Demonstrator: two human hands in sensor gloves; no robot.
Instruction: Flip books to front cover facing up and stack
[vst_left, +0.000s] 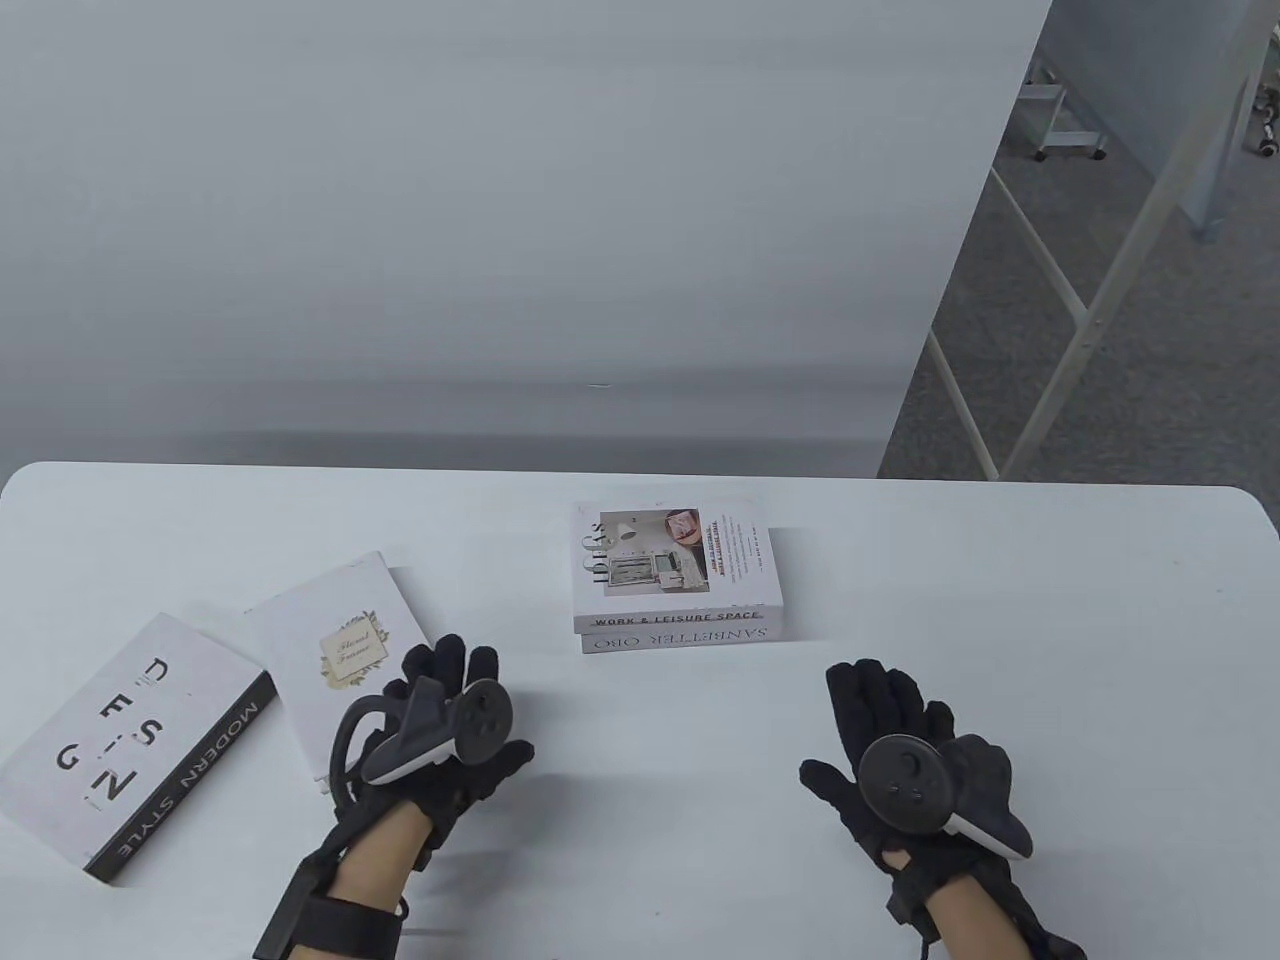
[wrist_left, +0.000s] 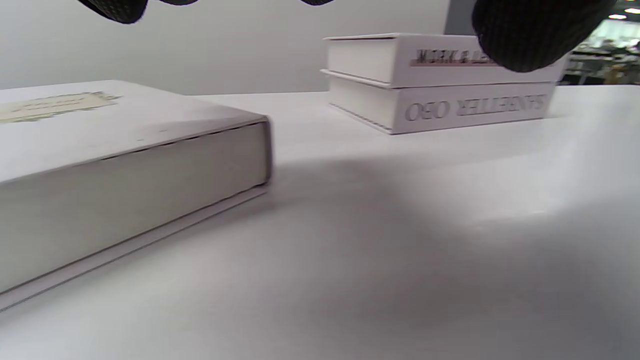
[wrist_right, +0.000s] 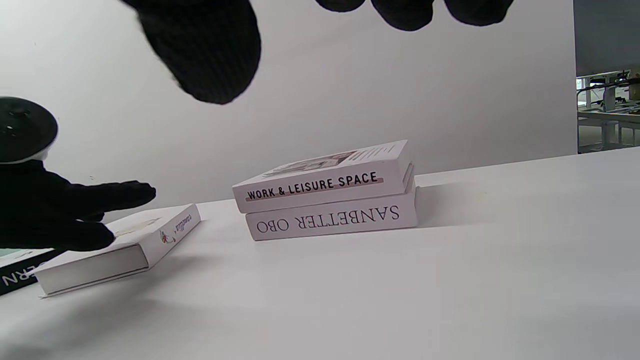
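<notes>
Cream-label book (vst_left: 335, 650) lies left of centre on the counter (vst_left: 900, 600), long axis running near-to-far. My left hand (vst_left: 440, 730), fingers spread, sits at its near-right corner; right hand (vst_left: 915, 765), spread, holds nothing. Stack (vst_left: 675, 580) lies far-right of it.

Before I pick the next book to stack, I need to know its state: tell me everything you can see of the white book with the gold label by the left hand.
The white book with the gold label is a thick hardcover lying flat and closed on the table, label side up, turned at an angle. Its page block looks cream. The left hand rests over its near corner. Its far left corner appears to overlap the black-spined book.
</notes>
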